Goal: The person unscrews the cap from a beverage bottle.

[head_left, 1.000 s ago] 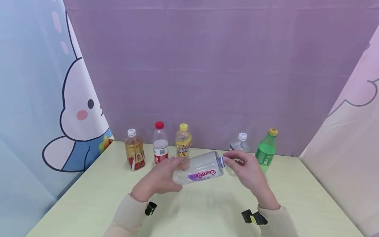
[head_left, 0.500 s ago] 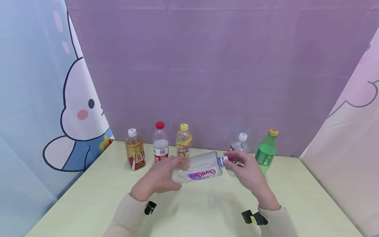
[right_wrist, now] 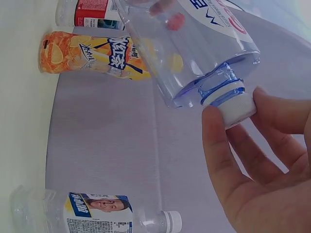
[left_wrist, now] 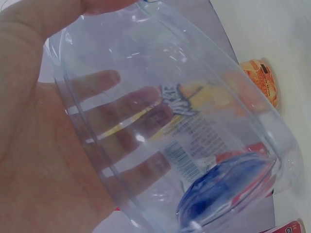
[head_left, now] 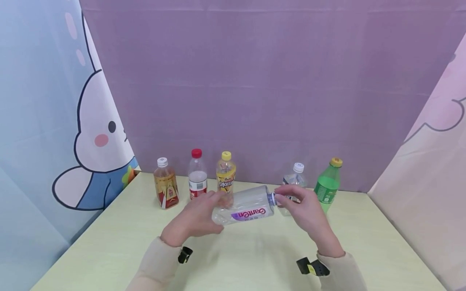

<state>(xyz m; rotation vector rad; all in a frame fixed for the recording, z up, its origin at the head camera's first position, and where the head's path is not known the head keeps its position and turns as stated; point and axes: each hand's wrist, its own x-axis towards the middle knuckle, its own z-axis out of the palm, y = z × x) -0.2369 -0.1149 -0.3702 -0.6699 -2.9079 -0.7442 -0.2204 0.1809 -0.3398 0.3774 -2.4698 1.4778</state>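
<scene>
A clear plastic bottle with a "Ganten" label point(head_left: 251, 213) lies tilted sideways in the air above the table, its neck toward the right. My left hand point(head_left: 196, 214) grips it round the base end; through the clear wall in the left wrist view, its fingers point(left_wrist: 141, 111) show spread along the far side. My right hand point(head_left: 303, 210) pinches the white cap point(right_wrist: 238, 110) between thumb and fingertips. In the right wrist view the cap sits at the bluish neck point(right_wrist: 218, 80), with a blue ring just behind it.
Behind the hands stand an amber bottle point(head_left: 166, 188), a red-capped bottle point(head_left: 197, 178) and a yellow-capped bottle point(head_left: 226, 173) on the left. A clear white-capped bottle point(head_left: 295, 178) and a green bottle point(head_left: 327, 186) stand on the right. A purple cloth point(head_left: 247, 89) hangs behind the table point(head_left: 109, 250).
The right fingers have shifted round the cap: half a second ago more of its white showed between them, and now they cover more of it. The bottle and left hand have barely moved.
</scene>
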